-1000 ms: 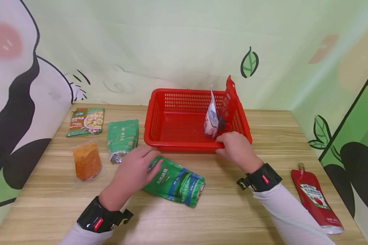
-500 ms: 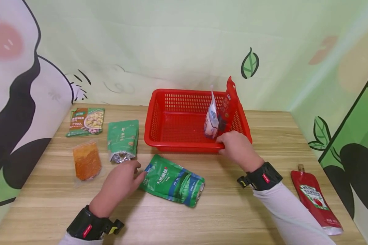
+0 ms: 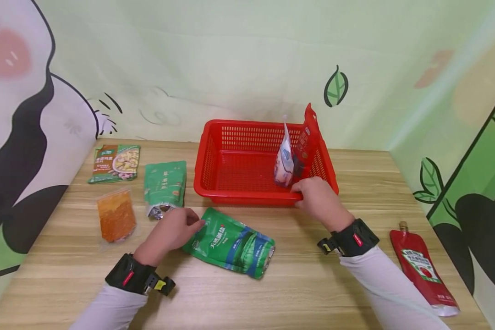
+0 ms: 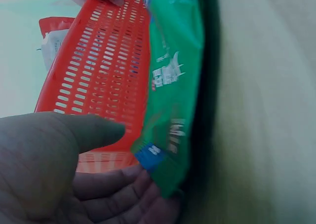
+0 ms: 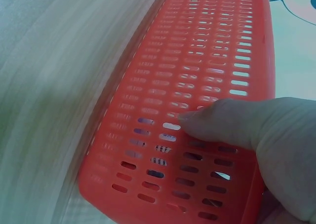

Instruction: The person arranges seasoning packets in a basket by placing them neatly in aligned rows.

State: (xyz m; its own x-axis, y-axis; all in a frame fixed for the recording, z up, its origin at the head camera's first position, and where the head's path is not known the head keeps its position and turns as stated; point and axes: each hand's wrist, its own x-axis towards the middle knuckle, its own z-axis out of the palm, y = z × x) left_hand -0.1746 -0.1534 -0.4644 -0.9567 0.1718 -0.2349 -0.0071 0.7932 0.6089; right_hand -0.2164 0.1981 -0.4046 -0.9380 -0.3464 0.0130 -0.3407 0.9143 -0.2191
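Foreground, R: a ketchup pouch lies face up on the table, well apart from both hands. Centre: the green pouch lies flat, printed face up, just in front of the red basket. L hand is at the pouch's L end, fingers partly behind the corner, thumb clear (cf. L wrist view), i.e. no grip; prob. there b/c a flat pouch is easiest to get under at an end. To its L, an orange packet. R hand grasps the basket's near rim, thumb on the outer wall, other fingers mostly hidden; prob. a brace vs. sliding. Behind L hand: a silver-ended pouch. Inside basket, R end: white packet and red packet, approx. upright, the end wall prob. helping. Far L: a brown-and-green packet, flat.
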